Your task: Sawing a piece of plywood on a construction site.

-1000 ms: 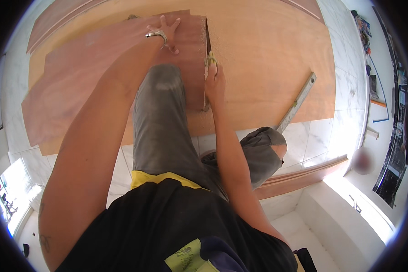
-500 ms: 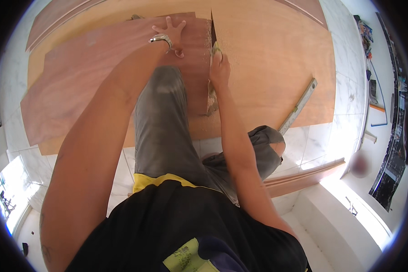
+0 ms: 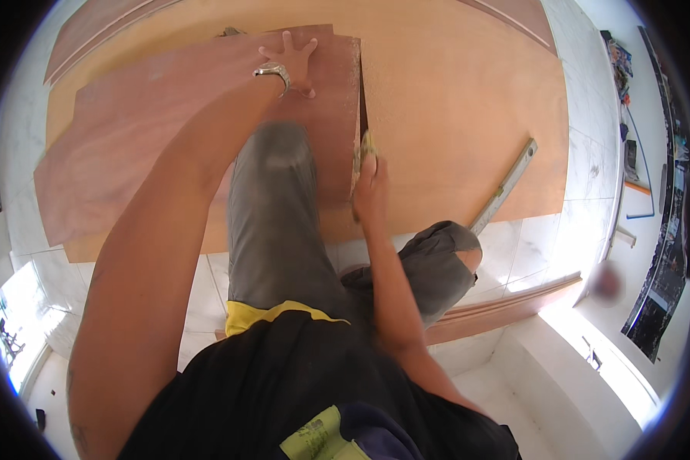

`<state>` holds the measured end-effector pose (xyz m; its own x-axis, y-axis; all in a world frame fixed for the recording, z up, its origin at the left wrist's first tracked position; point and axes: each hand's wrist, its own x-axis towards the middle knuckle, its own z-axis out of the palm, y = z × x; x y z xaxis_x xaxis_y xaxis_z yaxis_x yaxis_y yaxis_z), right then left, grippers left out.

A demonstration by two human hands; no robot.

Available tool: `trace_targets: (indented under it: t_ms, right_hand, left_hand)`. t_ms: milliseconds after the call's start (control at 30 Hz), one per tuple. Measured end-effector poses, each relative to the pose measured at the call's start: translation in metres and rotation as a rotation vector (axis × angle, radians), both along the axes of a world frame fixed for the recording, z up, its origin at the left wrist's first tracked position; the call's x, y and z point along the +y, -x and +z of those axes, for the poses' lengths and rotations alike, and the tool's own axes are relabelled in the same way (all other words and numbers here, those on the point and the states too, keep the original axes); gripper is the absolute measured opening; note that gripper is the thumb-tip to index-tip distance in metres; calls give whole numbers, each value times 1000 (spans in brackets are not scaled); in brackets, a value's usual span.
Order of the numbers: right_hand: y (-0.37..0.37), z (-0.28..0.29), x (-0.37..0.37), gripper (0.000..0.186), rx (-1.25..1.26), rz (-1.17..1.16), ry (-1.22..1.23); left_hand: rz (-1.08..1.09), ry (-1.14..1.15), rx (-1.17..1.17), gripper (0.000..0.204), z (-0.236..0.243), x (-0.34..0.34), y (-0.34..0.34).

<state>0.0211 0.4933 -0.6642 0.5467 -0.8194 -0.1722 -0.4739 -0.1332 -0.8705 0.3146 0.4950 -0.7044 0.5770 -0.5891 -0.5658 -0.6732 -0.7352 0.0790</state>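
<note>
My left hand [image 3: 290, 63], with a metal watch at the wrist, presses flat with fingers spread on a reddish-brown plywood sheet [image 3: 161, 146]. Wrapped round the yellowish handle of a handsaw [image 3: 363, 103] is my right hand [image 3: 371, 188], slightly blurred. The saw's dark, narrow blade points away from me along the sheet's right edge. Pale sawdust lies by that edge. Beneath is a larger, lighter plywood sheet [image 3: 452, 115]. My bent knee [image 3: 280, 142] rests over the reddish sheet, near my left hand. The blade's teeth are too small to make out.
A metal spirit level [image 3: 506, 188] lies slanted on the light sheet at right. Long wooden strips [image 3: 506, 309] lie on the white tiled floor [image 3: 590, 165] by my other knee. Further boards [image 3: 92, 38] are at the far left. Assorted items line the right wall.
My right hand has drawn the handsaw back toward my body along the sheet's edge. My left hand stays spread in the same place.
</note>
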Motion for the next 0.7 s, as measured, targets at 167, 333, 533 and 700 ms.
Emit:
trace_targets:
  t_ms: [167, 333, 533, 700]
  right_hand:
    - [-86, -42, -66, 47, 53, 31, 97]
    - [1, -15, -4, 51, 80, -22, -24]
    - [-57, -45, -45, 47, -39, 36, 112]
    - [-89, -58, -71, 47, 18, 14, 101]
  left_hand:
    - [42, 11, 28, 137, 0, 0, 1]
    - [33, 34, 51, 140, -4, -4, -3]
    - [66, 10, 57, 142, 1, -8, -1]
    - [55, 20, 71, 141, 14, -5, 0]
